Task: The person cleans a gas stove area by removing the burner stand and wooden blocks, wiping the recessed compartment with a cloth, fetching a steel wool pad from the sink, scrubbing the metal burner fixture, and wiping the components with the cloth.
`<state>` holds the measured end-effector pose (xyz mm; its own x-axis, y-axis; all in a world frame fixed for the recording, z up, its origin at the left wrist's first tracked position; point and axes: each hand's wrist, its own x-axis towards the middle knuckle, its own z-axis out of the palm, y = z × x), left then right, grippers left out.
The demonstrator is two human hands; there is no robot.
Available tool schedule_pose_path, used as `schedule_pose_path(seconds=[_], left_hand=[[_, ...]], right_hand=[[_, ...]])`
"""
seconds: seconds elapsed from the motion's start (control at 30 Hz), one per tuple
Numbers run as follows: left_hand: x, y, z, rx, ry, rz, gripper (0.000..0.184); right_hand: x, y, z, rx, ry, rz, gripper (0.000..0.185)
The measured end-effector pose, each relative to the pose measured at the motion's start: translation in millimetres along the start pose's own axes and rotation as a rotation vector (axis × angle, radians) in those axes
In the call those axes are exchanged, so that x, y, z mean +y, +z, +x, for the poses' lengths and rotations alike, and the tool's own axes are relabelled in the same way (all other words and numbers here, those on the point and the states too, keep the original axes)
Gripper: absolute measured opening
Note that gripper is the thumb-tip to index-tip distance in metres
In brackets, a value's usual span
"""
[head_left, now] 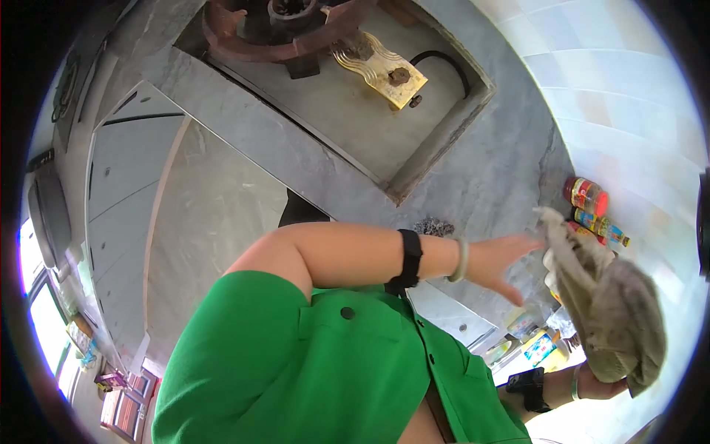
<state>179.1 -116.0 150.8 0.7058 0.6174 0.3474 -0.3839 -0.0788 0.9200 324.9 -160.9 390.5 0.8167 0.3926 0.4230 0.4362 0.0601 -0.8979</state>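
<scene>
A crumpled greyish-brown cloth (617,318) hangs in my right hand (597,385), whose fingers are closed around its lower end. My left hand (503,265) reaches across in front of my body with thumb and fingers spread. Its fingertips are close to the raised edge of the cloth, and I cannot tell if they touch it. Below my left wrist, a steel wool scrubber (434,226) lies on the grey countertop (510,148).
An iron burner ring (277,44) and a brass-coloured burner part (381,70) sit in a recess in the counter. Several bottles, one a red-labelled jar (586,195), stand by the tiled wall (614,96). A yellow-and-blue packet (540,348) is near my right arm.
</scene>
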Motion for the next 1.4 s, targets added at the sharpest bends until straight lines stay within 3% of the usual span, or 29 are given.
schedule_pose_path(seconds=[0.07,0.13,0.2,0.23,0.27,0.3,0.33,0.4,0.5,0.57,0.67,0.77,0.83,0.93,1.0,1.03,1.17,1.23,1.33,1.4], left_hand=[[26,-1,22,0.163,0.049,-0.212,0.098],[60,-19,33,0.301,0.057,-0.592,0.094],[78,-58,27,0.468,-0.052,-0.972,0.080],[81,-78,20,0.578,-0.148,-1.075,0.070],[80,-98,10,0.739,-0.174,-0.922,0.037],[57,-116,-1,0.821,-0.099,-1.011,0.020],[54,-131,-12,0.949,-0.126,-1.072,0.017],[41,-158,-45,1.160,-0.089,-0.947,0.016],[21,-187,-97,1.499,-0.150,-1.032,0.032],[6,-194,-131,1.470,-0.061,-1.072,0.038],[-16,-199,-149,1.413,0.023,-1.127,0.048],[-34,-220,-143,1.450,-0.037,-0.976,0.052],[-50,-238,-128,1.545,-0.102,-0.860,0.050],[-79,-261,-111,1.746,-0.188,-0.751,0.041],[-102,-275,-109,1.812,-0.262,-0.620,0.038],[-111,-284,-107,1.842,-0.310,-0.529,0.038],[-172,-310,-110,1.938,-0.398,-0.343,0.038],[-166,-315,-98,2.000,-0.420,-0.546,0.040],[-135,-316,-82,1.995,-0.450,-0.700,0.041],[-136,-314,-83,1.964,-0.404,-0.693,0.041]], right_hand=[[-19,24,-17,0.075,-0.140,0.017,0.065],[-13,33,-29,0.090,-0.100,0.063,0.065],[6,40,-31,-0.050,0.191,0.198,0.052],[42,34,-34,-0.271,0.105,0.082,0.051],[55,49,-47,-0.459,0.202,0.284,0.050],[68,63,-60,-0.635,0.333,0.458,0.048],[65,101,-84,-0.745,0.642,0.969,0.047],[101,133,-96,-0.898,0.766,1.035,0.047],[153,174,-113,-0.608,0.888,0.736,0.043],[176,192,-124,-0.366,0.986,0.432,0.033],[219,228,-143,-0.403,0.758,0.108,0.029],[234,282,-155,-0.755,0.577,0.318,0.027],[238,330,-164,-0.941,0.455,0.271,0.029],[248,407,-178,-1.239,0.253,0.103,0.018],[271,452,-191,-1.393,-0.128,-0.177,0.035],[284,469,-204,-1.518,-0.130,-0.249,0.042],[342,506,-242,-1.800,-0.033,-0.145,0.040],[347,508,-245,-1.873,0.101,-0.088,0.038],[350,506,-240,-1.919,-0.264,-0.237,0.037],[336,494,-231,-1.894,-0.385,-0.213,0.037]])
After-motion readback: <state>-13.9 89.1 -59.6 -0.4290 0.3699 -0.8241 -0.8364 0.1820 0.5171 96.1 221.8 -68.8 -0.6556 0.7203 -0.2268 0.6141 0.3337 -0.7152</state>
